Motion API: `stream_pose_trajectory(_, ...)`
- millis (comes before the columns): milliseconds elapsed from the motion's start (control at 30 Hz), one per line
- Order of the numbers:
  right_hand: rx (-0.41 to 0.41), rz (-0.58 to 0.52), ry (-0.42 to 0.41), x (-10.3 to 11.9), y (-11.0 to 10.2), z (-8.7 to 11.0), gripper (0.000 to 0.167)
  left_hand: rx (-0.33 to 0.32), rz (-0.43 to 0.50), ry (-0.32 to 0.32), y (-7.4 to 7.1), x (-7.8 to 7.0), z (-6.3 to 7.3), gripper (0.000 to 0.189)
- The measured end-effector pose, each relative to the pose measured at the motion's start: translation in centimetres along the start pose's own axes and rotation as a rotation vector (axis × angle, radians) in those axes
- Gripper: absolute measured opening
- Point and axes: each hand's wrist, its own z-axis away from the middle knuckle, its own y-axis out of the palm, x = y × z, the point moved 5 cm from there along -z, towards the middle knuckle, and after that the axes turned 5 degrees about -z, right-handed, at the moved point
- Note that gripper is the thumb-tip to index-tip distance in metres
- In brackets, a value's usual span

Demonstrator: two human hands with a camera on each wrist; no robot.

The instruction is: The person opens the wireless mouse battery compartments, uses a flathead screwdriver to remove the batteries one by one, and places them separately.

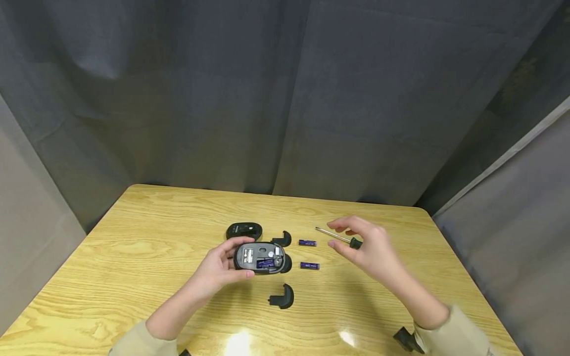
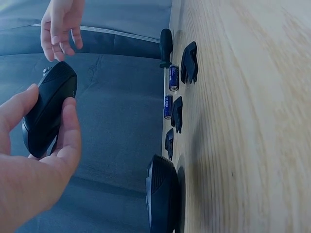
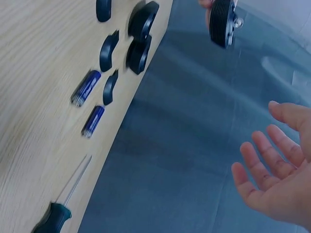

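Note:
My left hand (image 1: 221,264) grips a black wireless mouse (image 1: 249,251) by one end, its underside turned up. The battery bay lies uncovered, and a blue battery (image 1: 265,263) shows inside. My right hand (image 1: 370,247) hovers in the air with nothing in it, fingers loosely bent and thumb apart, as the right wrist view shows. Below it on the table lies a screwdriver (image 1: 355,243) with a dark handle and thin metal shaft. In the left wrist view, the thumb and fingers (image 2: 70,128) curl about the sides of the mouse.
Two blue batteries, one nearer the back (image 1: 308,243) and one nearer the front (image 1: 309,266), lie on the wooden table (image 1: 147,237). Curved black pieces (image 1: 285,297) lie around the held mouse. Another black mouse (image 1: 244,230) sits behind it. A grey curtain (image 1: 222,99) hangs beyond.

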Motion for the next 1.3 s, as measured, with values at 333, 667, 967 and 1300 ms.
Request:
stream_pose_trajectory(333, 0.021, -0.109, -0.047, 1.9, 1.7, 0.4, 0.033, 0.023, -0.009, 0.024, 0.5, 0.0, -0.2, 0.073)
stream_pose_trajectory(667, 0.072, -0.234, -0.068, 2.9, 4.1, 0.5, 0.031, 0.017, 0.002, 0.024, 0.9, -0.1, -0.2, 0.074)
stream_pose_trajectory(967, 0.130, -0.291, -0.048, 3.3, 6.2, 0.8, 0.027, 0.042, 0.006, 0.039, 1.6, -0.1, -0.4, 0.071)
stream_pose_trajectory(1300, 0.156, -0.246, -0.028, 3.4, 7.4, 1.2, 0.024, 0.030, -0.028, 0.032, 2.1, 0.0, -0.4, 0.070)
